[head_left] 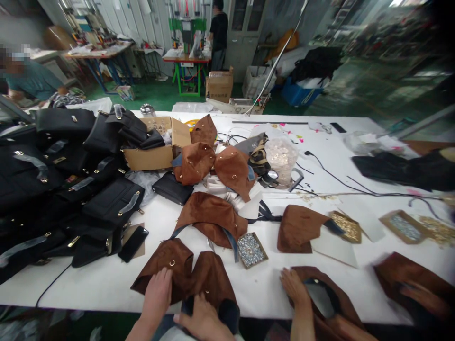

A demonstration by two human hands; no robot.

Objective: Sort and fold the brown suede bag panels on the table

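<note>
Down low, the left hand (157,294) is lying flat and open on a brown bag (185,277) at the white table (106,279) edge. The right hand (201,319) is gripping the bag's near end, maybe pinching it.

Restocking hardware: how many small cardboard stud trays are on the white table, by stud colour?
Silver-stud trays: 2
Gold-stud trays: 1
Total: 3
</note>
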